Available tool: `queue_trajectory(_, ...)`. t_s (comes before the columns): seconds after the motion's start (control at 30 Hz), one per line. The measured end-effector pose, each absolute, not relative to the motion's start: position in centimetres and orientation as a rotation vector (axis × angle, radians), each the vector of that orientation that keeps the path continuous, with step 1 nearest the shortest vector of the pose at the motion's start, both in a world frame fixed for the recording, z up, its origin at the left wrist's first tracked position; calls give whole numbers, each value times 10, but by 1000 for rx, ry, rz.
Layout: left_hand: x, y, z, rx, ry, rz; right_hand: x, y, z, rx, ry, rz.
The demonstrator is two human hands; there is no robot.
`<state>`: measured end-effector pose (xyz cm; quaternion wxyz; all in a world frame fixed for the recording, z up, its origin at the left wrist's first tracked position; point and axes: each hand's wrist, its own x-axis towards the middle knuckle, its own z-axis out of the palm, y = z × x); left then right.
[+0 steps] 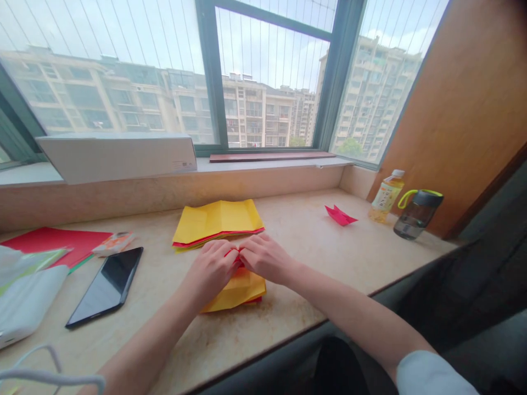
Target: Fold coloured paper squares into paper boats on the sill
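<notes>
Between my two hands is a small piece of folded red paper (239, 260), mostly covered by the fingers. My left hand (217, 263) pinches it from the left, and my right hand (263, 257) pinches it from the right, with the fingertips almost meeting. Right below them lies a stack of yellow paper (236, 291) with red sheets showing at its lower edge. Just beyond the hands is another stack of creased yellow and red paper (220, 216). A folded pink-red paper boat shape (340, 215) sits apart, to the right on the counter.
On the left are a black phone (106, 286), red sheets (69, 244), a small white-and-orange packet (115, 243) and a white device with a cable (31, 307). A drink bottle (386, 196) and a dark tumbler (418, 214) stand at the right. A long white box (123, 159) rests on the windowsill.
</notes>
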<state>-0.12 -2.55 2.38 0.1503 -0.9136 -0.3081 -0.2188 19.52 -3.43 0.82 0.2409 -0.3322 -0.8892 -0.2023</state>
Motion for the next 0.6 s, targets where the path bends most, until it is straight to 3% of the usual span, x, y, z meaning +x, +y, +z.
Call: queue_trajectory(0.6,-2,-20,22,-2567,-818,-702,197,-32,12,-998,-2460,-653)
